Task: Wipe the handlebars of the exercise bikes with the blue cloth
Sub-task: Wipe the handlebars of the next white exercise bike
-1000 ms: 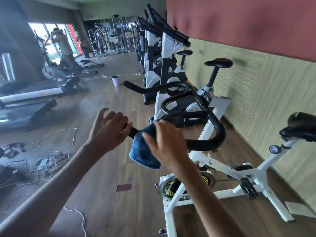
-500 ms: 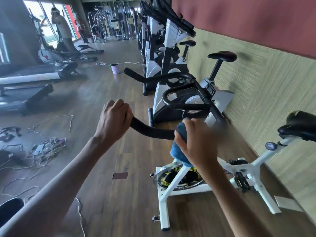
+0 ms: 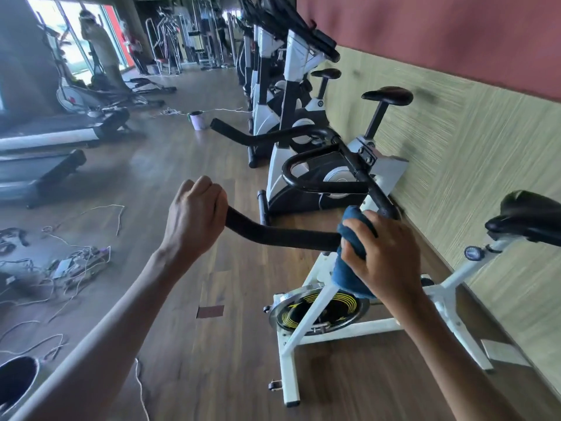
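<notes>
cables (image 3: pixel 71 264) left — bikes (image 3: pixel 291 95) ahead, wall (image 3: pixel 473 141) right

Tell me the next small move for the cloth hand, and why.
Probably slide the right hand, wrapped with the blue cloth, up around the handlebar bend: the left hand steadies the bar's end, and the curve beyond looks unwiped.

Wood floor (image 3: pixel 188 344): white exercise bike (image 3: pixel 321 326) stands on it by wall, tangled cables (image 3: pixel 69 265) left, small purple bucket (image 3: pixel 198 120) further back.
</notes>
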Demonstrator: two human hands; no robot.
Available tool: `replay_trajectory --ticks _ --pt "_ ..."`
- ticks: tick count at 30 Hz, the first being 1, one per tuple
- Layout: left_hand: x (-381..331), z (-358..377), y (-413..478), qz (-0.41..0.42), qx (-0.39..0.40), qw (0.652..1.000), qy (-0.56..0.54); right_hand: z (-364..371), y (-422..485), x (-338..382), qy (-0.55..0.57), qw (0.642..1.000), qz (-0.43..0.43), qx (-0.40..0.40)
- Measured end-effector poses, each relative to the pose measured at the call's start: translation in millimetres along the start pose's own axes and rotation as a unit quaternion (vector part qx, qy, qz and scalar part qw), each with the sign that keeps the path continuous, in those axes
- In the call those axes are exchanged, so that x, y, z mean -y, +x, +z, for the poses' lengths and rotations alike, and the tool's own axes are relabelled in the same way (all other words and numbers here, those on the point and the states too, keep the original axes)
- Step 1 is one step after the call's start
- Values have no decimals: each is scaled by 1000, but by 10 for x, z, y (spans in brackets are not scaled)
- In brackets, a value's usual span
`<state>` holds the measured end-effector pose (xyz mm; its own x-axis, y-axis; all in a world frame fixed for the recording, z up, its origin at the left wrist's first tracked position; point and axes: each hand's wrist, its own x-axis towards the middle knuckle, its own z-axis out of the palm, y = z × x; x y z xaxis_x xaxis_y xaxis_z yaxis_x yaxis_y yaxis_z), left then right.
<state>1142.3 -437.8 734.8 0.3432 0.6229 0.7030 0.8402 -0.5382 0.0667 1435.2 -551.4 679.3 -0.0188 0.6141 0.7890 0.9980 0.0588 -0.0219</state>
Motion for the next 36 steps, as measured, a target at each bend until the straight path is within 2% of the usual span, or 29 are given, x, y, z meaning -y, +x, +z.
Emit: replay_trajectory --ticks 3,8,10,15,18,22,25,28,30,33,36 --pt "40 -7 39 16 21 999 -21 194 81 455 -4 999 52 -16" --pt "166 -93 64 53 91 993 -55 539 410 1471 4 1000 21 9" --pt "206 -124 85 54 113 988 -91 537 431 1491 21 999 23 9" --pt "222 -127 104 38 140 980 -134 430 136 846 7 995 -74 -62" --pt "192 -119 136 9 152 974 -169 446 116 844 11 997 -28 -75" --pt "200 -152 156 -5 165 971 -173 576 381 1445 22 1000 7 -11" --pt "203 -168 101 9 150 976 -159 543 420 1408 42 999 -12 6" --pt "178 -207 60 17 135 985 -108 350 231 900 31 998 -53 -16" --pt "95 -184 19 3 117 993 -28 187 106 403 25 998 -56 -14" --pt "-192 -56 -73 -31 67 992 106 -1 82 -71 53 999 2 15" --pt "-592 172 -155 -52 85 991 86 60 1 135 86 992 87 -10"
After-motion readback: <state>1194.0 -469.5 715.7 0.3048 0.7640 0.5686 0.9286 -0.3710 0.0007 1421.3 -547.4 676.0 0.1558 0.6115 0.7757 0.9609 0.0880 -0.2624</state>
